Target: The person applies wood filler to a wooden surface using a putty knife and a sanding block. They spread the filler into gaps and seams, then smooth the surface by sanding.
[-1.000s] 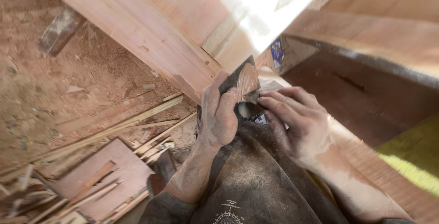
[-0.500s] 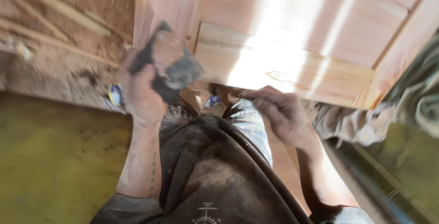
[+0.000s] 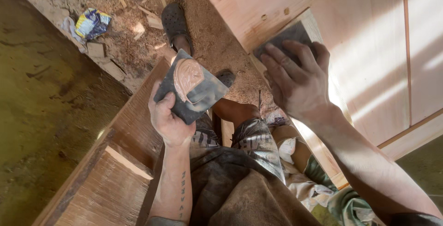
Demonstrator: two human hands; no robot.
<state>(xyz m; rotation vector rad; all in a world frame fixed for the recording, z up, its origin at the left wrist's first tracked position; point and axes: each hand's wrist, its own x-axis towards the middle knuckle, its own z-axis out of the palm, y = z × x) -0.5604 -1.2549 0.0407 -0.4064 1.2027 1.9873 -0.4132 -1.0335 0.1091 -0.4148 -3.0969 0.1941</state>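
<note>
The left hand (image 3: 168, 117) grips a dark grey square pad (image 3: 191, 87) smeared with a pinkish-tan patch of filler, held in the air above the person's knee. The right hand (image 3: 297, 80) presses a second grey sheet (image 3: 284, 39), probably sandpaper, with fingers spread flat against the edge of the pale wooden panel (image 3: 369, 46). A crumpled blue-and-yellow wrapper (image 3: 92, 23) lies on the sawdust floor (image 3: 207, 32) near its upper left corner.

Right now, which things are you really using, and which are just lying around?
In use:
left hand holding a gray pad smeared with pinkish paste
right hand pressing sandpaper on the wooden panel

Lying about:
crumpled wrapper
wood scraps
rags
</note>
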